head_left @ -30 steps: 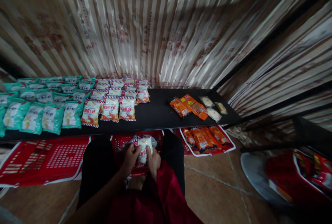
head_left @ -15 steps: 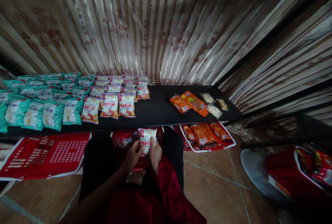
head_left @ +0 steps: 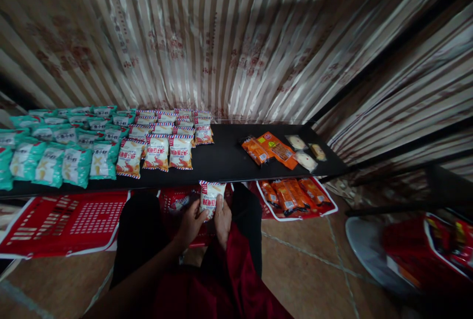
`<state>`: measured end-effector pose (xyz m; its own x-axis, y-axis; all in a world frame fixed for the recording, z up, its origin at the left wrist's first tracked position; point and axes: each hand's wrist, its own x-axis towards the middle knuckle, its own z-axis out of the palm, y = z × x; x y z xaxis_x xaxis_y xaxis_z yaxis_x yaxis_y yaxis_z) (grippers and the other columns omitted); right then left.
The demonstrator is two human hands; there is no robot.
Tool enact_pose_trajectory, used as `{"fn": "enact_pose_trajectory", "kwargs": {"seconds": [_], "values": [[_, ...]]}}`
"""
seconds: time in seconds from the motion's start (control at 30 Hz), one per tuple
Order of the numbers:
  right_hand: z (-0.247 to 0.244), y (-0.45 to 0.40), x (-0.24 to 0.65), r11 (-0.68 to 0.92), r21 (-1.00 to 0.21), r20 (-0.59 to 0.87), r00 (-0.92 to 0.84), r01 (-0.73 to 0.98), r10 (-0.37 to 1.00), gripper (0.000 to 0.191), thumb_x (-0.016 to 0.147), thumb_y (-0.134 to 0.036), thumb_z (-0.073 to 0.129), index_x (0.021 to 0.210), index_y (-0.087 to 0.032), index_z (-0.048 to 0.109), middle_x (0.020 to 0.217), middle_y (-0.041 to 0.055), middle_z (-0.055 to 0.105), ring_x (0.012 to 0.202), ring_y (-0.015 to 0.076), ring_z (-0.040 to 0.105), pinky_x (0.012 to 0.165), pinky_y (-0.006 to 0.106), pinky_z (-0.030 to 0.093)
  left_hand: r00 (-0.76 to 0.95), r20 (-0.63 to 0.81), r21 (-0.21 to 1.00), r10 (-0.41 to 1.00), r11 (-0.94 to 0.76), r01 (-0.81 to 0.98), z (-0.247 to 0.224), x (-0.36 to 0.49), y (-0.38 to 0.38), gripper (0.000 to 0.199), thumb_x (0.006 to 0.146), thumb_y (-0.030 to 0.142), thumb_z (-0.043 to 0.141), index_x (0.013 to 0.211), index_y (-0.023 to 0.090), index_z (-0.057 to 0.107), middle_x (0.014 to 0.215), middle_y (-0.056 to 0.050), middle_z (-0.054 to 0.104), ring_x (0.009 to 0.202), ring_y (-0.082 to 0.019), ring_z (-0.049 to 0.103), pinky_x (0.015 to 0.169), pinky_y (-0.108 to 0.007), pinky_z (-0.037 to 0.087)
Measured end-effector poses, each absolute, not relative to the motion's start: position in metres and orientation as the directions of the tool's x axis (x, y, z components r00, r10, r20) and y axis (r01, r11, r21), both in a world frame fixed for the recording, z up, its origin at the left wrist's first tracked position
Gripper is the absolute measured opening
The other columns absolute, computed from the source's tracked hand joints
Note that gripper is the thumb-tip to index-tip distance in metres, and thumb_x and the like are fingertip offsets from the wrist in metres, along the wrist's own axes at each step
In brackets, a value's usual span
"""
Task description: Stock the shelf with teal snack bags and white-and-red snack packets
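Between my knees, just below the front edge of the black shelf [head_left: 221,161], a white snack bag [head_left: 212,196] with red lettering and a striped top edge is held upright. My left hand [head_left: 191,221] is closed on its lower left side. My right hand [head_left: 222,218] grips its right side, thumb laid over the front. Snack bags of the same kind [head_left: 180,152] stand in rows on the shelf, left of its middle. Beneath the held bag, a red basket [head_left: 166,201] is partly hidden by my hands and legs.
Teal snack bags [head_left: 76,164] fill the shelf's left end. Orange packets [head_left: 275,147] and small pale packets [head_left: 306,160] lie on the right. Below are an overturned-looking red basket [head_left: 92,220] and a red basket [head_left: 330,206] of orange packets. A striped curtain [head_left: 221,63] hangs behind.
My left hand has closed more firmly against the bag's lower left side. The bag has shifted slightly to the right. The view has moved a little.
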<state>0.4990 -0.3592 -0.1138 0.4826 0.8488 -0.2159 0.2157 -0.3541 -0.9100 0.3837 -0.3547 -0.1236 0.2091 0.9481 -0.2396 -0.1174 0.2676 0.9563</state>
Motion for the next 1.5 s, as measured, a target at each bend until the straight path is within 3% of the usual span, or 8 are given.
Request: {"fn": "enact_pose_trajectory", "kwargs": {"seconds": [0.27,0.43,0.63,0.87,1.2,1.5], "values": [[-0.098,-0.357,0.503,-0.145,-0.986,-0.097,0.415,0.084,0.905,0.054,0.087,-0.062,0.037,0.100,-0.017,0.065,0.091,0.0079,0.069,0.083,0.0200,0.061,0.075,0.029,0.047,0.169,-0.158,0.986,0.973,0.166,-0.031,-0.116,0.384,-0.343,0.046,0.078,0.038,0.059,0.115,0.013,0.056,0.106,-0.012,0.069,0.094,-0.024,0.066,0.084,-0.037,0.052],[-0.088,-0.355,0.509,-0.110,-0.994,-0.099,0.363,0.009,0.926,0.049,0.086,-0.058,0.044,0.106,-0.017,0.063,0.104,0.0083,0.068,0.092,0.0208,0.061,0.081,0.029,0.048,0.170,-0.109,0.991,0.979,0.120,-0.058,-0.107,0.388,-0.333,0.044,0.078,0.041,0.061,0.113,0.015,0.059,0.105,-0.010,0.070,0.093,-0.023,0.066,0.084,-0.035,0.052],[-0.075,-0.350,0.520,-0.129,-0.991,-0.115,0.265,0.037,0.957,0.049,0.083,-0.052,0.054,0.119,-0.019,0.060,0.114,0.0071,0.067,0.103,0.0239,0.061,0.090,0.033,0.048,0.152,-0.123,0.990,0.981,0.133,-0.056,-0.103,0.390,-0.318,0.045,0.076,0.041,0.064,0.112,0.015,0.061,0.101,-0.009,0.072,0.091,-0.024,0.067,0.084,-0.036,0.053],[-0.064,-0.331,0.533,-0.110,-0.994,-0.106,0.148,0.014,0.983,0.045,0.078,-0.047,0.061,0.111,-0.017,0.065,0.102,0.0090,0.071,0.089,0.0251,0.065,0.083,0.037,0.051,0.135,-0.110,0.994,0.985,0.109,0.012,-0.095,0.389,-0.304,0.044,0.077,0.037,0.063,0.116,0.016,0.059,0.104,-0.008,0.072,0.093,-0.023,0.067,0.086,-0.035,0.052],[-0.070,-0.304,0.533,-0.129,-0.973,-0.078,0.251,0.190,0.965,0.047,0.077,-0.052,0.057,0.106,-0.016,0.066,0.092,0.0087,0.073,0.083,0.0253,0.065,0.077,0.036,0.051,0.096,-0.064,0.971,0.993,0.040,0.236,-0.075,0.391,-0.287,0.036,0.082,0.036,0.056,0.113,0.018,0.060,0.101,-0.008,0.071,0.090,-0.023,0.068,0.080,-0.033,0.052],[-0.068,-0.279,0.536,-0.106,-0.943,-0.035,0.222,0.316,0.974,0.046,0.081,-0.049,0.051,0.109,-0.015,0.063,0.094,0.0085,0.071,0.081,0.0230,0.064,0.077,0.034,0.049,0.046,0.038,0.878,0.998,-0.056,0.476,-0.070,0.397,-0.272,0.038,0.086,0.034,0.048,0.119,0.015,0.056,0.113,-0.013,0.066,0.103,-0.025,0.063,0.091,-0.039,0.048]]}}
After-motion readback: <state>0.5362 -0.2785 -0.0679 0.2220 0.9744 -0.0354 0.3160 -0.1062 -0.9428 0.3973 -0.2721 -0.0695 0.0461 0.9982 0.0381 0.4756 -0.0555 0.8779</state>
